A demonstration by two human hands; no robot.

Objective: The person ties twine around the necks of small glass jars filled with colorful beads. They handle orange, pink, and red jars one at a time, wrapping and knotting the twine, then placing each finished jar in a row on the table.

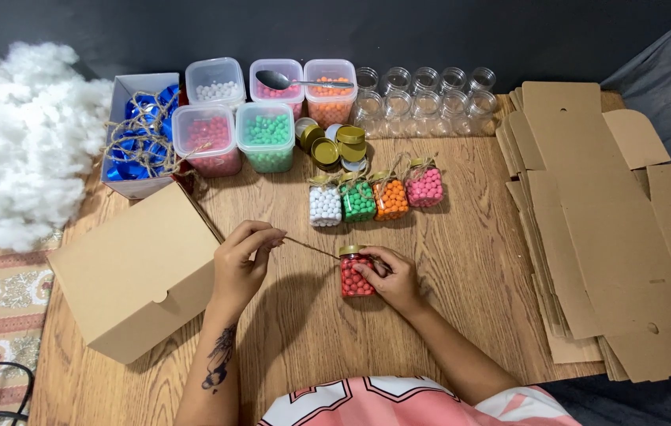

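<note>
My right hand [393, 278] grips a small glass jar of red beads [353, 278] with a gold lid, resting on the wooden table [461, 252]. My left hand [242, 259] pinches the end of a thin jute twine [310, 247] that runs taut from the jar's neck to my fingers. Beyond the jar stand filled jars tied with twine: white [324, 203], green [358, 199], orange [390, 197] and pink [424, 186].
A closed cardboard box [134, 272] sits left of my left hand. Flat cardboard blanks [603, 229] are stacked at right. At the back are tubs of coloured beads [266, 136], a spoon [276, 80], gold lids [335, 142], empty glass jars [426, 99], a box of twine [142, 134] and white stuffing [20, 142].
</note>
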